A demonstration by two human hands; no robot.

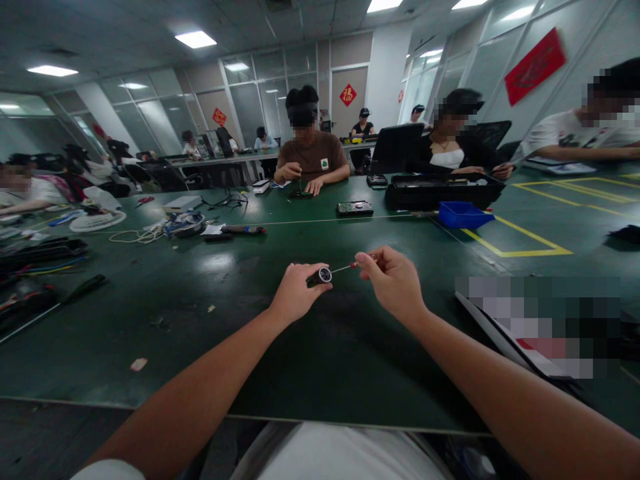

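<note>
Held in my left hand (296,291) is a short black cylinder (325,275) with a light ring round its open end, which faces me and slightly right. Its kind is not plain from here. My right hand (395,280) grips a screwdriver (355,265) by its reddish handle, most of which the fingers hide. The thin metal shaft points left, and its tip meets or lies just by the cylinder's ringed end; contact is too small to tell. Both hands are above the green table (300,353).
Beyond my hands lie a circuit board (355,208), a blue bin (464,215) and a long black housing (445,192). A dark stick-like device (243,230) and cables sit left. A blurred-out flat object (540,327) lies right. A co-worker (313,157) works opposite.
</note>
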